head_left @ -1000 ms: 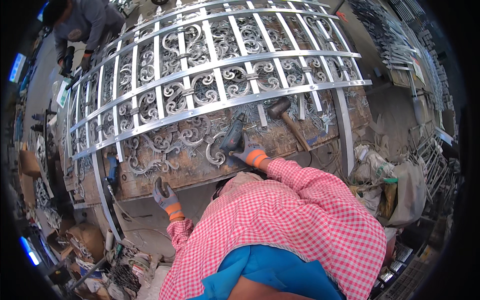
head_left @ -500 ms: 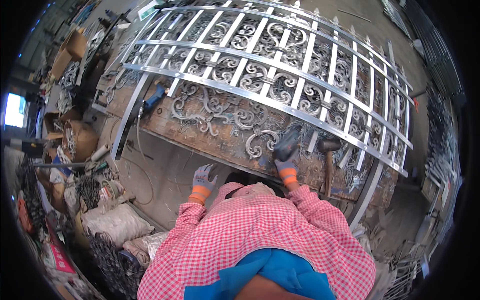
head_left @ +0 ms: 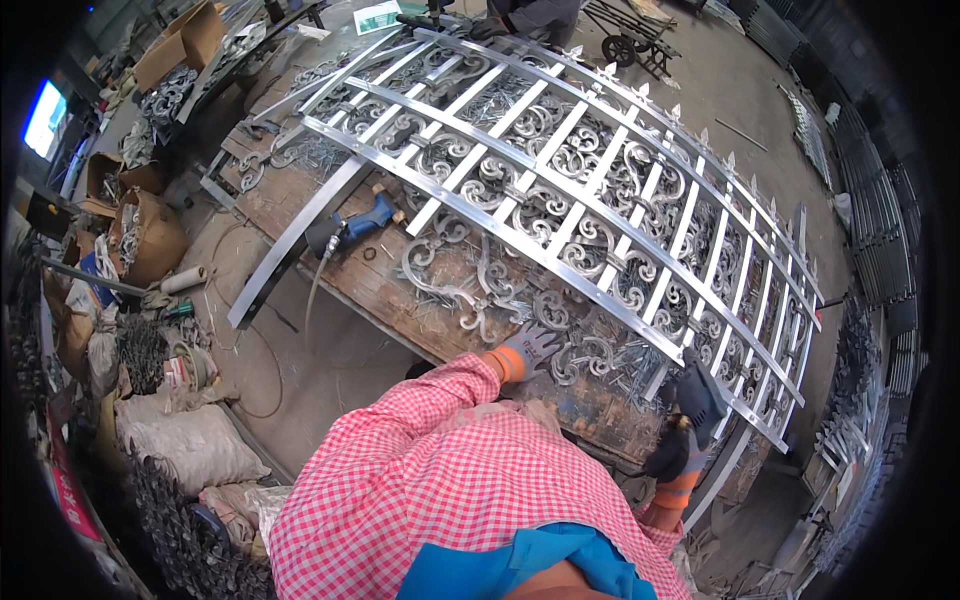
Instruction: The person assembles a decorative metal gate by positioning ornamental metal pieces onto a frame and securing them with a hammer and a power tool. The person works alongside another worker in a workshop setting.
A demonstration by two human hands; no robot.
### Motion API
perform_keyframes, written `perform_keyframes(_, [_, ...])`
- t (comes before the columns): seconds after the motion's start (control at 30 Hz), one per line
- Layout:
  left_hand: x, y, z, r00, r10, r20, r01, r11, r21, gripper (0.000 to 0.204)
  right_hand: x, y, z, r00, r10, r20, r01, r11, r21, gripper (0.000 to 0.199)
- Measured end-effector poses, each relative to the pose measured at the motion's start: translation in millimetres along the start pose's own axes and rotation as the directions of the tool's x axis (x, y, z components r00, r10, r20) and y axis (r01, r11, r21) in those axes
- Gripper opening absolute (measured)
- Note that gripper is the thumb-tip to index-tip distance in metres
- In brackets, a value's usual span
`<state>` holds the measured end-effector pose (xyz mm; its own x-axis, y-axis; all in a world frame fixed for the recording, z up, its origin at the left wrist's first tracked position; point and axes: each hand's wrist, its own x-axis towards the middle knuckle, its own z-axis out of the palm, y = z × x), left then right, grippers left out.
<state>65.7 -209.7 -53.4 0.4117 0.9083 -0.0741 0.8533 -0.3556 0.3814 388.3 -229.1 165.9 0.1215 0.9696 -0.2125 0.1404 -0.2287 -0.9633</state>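
My right hand [head_left: 684, 462], in a grey and orange glove, is closed around a dark cordless drill [head_left: 698, 400]. The drill's nose is up against the near rail [head_left: 560, 268] of a silver metal fence panel [head_left: 640, 215] with scrollwork between its bars. I cannot tell whether the bit touches the rail. On the workbench [head_left: 405, 318], my left hand [head_left: 530, 348] lies with fingers stretched out, beside loose scroll castings [head_left: 582, 358]. It seems to hold nothing. A blue air tool [head_left: 365, 222] with a hose lies further left.
Loose screws or nails [head_left: 625, 385] are strewn over the bench. A metal bar [head_left: 290, 245] juts out at the bench's left. Sacks [head_left: 190, 440] and cardboard boxes [head_left: 150, 235] crowd the floor at left. Another person [head_left: 540, 18] is at the far side.
My right hand has carried the drill rightward from the bench edge to the near rail. My left hand has moved right, onto the bench. The view has shifted and turned.
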Motion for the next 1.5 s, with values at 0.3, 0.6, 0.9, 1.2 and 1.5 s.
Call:
perform_keyframes(0.3, [-92,-250,-160,0.781,-0.358,-0.511,0.147,0.901,-0.408,0.047,-33,-178,171,0.937,-0.346,0.039,0.344,0.901,-0.264,0.067])
perform_keyframes(0.6, [-178,-473,-221,0.341,-0.837,-0.428,0.782,0.505,-0.365,0.044,35,-313,391,0.768,-0.395,0.505,0.559,0.797,-0.227,0.079])
perform_keyframes(0.9, [-155,-614,-220,-0.176,-0.982,-0.073,0.434,-0.01,-0.901,0.073,97,-361,688,0.529,-0.041,0.848,0.407,0.889,-0.21,0.052])
perform_keyframes(1.2, [-139,-663,-165,-0.189,-0.982,-0.013,0.107,-0.008,-0.994,0.06,158,-235,860,0.47,0.279,0.837,0.239,0.873,-0.425,0.047])
perform_keyframes(1.5, [-134,-633,-192,-0.131,-0.988,-0.079,0.004,0.079,-0.997,0.057,182,-206,896,0.5,0.297,0.813,0.306,0.818,-0.487,0.048])
